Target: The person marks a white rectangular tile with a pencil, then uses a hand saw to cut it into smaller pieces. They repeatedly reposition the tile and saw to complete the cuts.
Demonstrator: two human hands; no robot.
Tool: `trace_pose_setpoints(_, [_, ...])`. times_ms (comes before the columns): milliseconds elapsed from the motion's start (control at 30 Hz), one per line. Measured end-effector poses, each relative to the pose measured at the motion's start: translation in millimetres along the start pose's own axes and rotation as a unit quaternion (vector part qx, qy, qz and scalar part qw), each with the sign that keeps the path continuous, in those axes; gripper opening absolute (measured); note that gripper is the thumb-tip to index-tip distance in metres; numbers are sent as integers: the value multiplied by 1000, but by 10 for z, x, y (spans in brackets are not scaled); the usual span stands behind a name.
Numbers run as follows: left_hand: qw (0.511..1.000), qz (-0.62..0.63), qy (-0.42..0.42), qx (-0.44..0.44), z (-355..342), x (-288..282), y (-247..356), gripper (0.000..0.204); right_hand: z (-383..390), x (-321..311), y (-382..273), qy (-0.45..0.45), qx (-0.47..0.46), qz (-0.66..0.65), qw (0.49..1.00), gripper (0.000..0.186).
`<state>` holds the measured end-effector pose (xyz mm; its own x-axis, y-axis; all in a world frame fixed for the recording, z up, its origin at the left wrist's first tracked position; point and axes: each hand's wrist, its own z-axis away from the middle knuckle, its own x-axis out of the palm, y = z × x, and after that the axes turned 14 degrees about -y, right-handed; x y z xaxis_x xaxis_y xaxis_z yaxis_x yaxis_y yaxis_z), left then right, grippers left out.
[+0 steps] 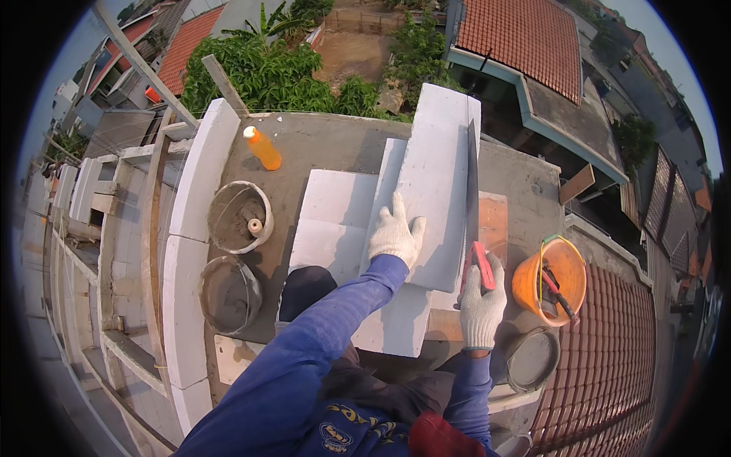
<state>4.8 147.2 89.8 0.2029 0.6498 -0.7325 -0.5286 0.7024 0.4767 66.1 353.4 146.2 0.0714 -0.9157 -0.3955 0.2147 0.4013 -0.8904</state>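
Note:
A long white lightweight concrete block lies on top of other white blocks, pointing away from me. My left hand, in a white knit glove, rests flat on its near left part with the fingers spread. In my right hand, also gloved, is the red handle of a handsaw. The saw's dark blade runs along the block's right side, pointing away from me. Whether its teeth are in the block I cannot tell.
Left of the blocks are an orange bottle and two grey buckets. An orange bucket holding a red-handled tool stands at right, with another grey bucket nearer me. A low white block wall borders the left; tiled roofing lies beyond the right edge.

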Motion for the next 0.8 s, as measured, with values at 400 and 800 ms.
trace_pose_setpoints(400, [1000,16,16,8,73,-12,36,95,-847,-32,-856,-94,-55,-67,992,66])
trace_pose_setpoints(800, [999,6,34,10,-31,97,-19,97,432,-62,-21,6,-54,76,996,51])
